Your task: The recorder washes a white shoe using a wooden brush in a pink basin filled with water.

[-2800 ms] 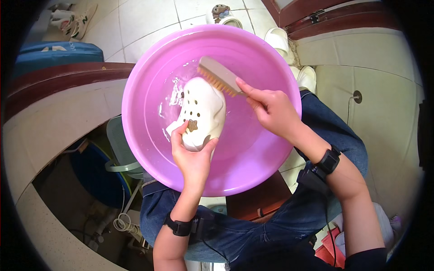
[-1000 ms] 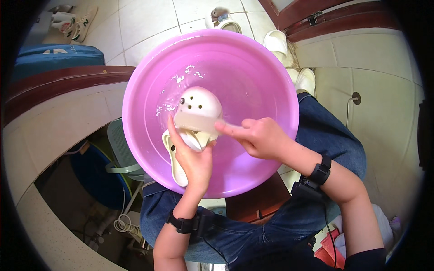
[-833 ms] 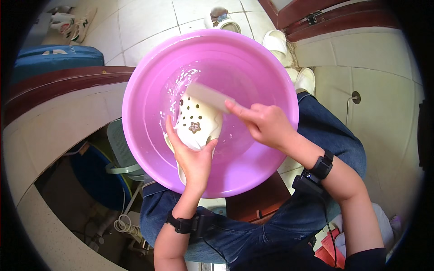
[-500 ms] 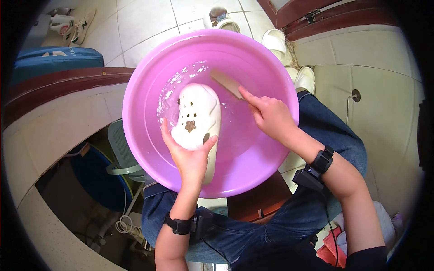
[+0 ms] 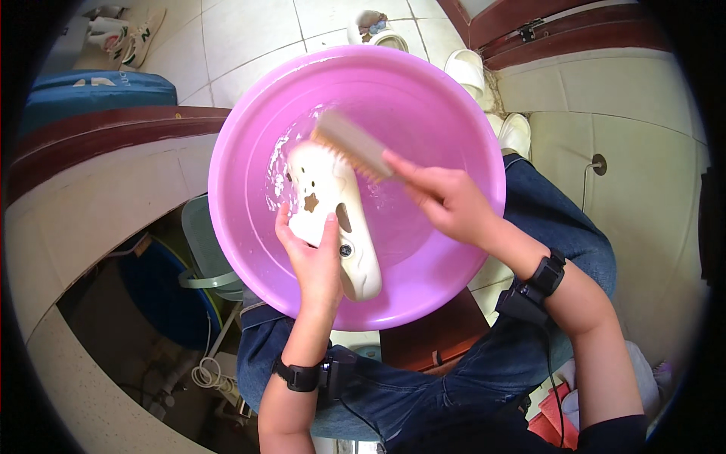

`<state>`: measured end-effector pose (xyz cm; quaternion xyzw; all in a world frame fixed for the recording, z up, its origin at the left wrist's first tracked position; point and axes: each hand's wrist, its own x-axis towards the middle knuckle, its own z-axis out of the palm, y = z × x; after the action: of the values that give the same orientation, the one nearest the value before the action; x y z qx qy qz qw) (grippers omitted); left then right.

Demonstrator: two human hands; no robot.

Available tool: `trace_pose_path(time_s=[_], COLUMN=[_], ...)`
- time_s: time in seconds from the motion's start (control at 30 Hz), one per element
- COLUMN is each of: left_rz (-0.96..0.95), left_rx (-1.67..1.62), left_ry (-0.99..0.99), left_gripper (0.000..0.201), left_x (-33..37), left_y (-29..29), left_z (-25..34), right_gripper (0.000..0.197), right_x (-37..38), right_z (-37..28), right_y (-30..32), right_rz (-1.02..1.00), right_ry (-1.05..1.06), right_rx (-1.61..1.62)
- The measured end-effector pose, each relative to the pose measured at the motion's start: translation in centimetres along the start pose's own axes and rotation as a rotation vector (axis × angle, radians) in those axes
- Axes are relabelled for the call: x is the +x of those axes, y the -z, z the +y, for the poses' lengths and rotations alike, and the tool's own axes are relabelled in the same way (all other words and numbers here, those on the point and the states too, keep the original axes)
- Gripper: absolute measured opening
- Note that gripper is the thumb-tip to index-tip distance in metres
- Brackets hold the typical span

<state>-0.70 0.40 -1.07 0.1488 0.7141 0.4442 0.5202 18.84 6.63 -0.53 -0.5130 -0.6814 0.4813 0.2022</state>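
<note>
A white clog (image 5: 352,219) with small holes and a star-shaped cut-out is tilted on its side over the basin. My left hand (image 5: 311,261) grips it from the near left, thumb on top by the side opening. In my right hand (image 5: 448,198) is a scrubbing brush (image 5: 352,144), held by its handle with the index finger laid along it. Its tan bristles face down at the clog's toe; motion blurs the brush, so contact is hard to make out. Both are inside a large pink basin (image 5: 431,280), where shallow water glints left of the toe.
Another white clog (image 5: 464,69) and a white shoe (image 5: 515,135) stand on the tiles beyond the basin's right side. A blue bag (image 5: 98,97) lies at the far left. Below it, a green basket (image 5: 208,246) sits by a dark recess. My knees flank the basin.
The brush has moved left and up, from beside the clog to over its toe. My left hand has rolled the clog, so its side and strap rivet now show.
</note>
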Motion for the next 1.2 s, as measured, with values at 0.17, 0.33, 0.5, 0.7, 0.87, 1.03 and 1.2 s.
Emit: trace_pose_path(time_s=[0.17,0.33,0.5,0.7,0.87,1.03,1.2], left_rz=[-0.048,-0.049,-0.133,-0.201,-0.176,-0.151,-0.116], left_rx=[0.035,0.025,0.095,0.066,0.220,0.207,0.176], left_ry=[-0.029,0.027,0.053,0.215,0.055,0.066,0.114], left_gripper=[0.062,0.060,0.058,0.066,0.068,0.069,0.070], left_x=[-0.6,-0.3,0.4,-0.2,0.3,0.3,0.4], left_y=[-0.5,-0.4,0.1,-0.9,-0.5,-0.6,-0.5], left_z=[0.5,0.2,-1.0,0.1,-0.6,-0.5,-0.7], right_gripper=[0.047,0.050,0.043,0.042,0.041,0.041,0.042], right_x=[-0.6,-0.4,-1.2,-1.4,-1.5,-1.5,-1.4], right_z=[-0.5,2.1,2.1,2.6,2.6,2.6,2.5], right_y=[0.4,0.6,0.1,0.3,0.4,0.5,0.5], right_rz=[-0.149,0.007,-0.269,-0.373,-0.393,-0.401,-0.416], right_ry=[0.129,-0.072,-0.178,-0.232,-0.231,-0.227,-0.228], right_rx=[-0.415,-0.481,-0.594,-0.608,-0.621,-0.611,-0.618])
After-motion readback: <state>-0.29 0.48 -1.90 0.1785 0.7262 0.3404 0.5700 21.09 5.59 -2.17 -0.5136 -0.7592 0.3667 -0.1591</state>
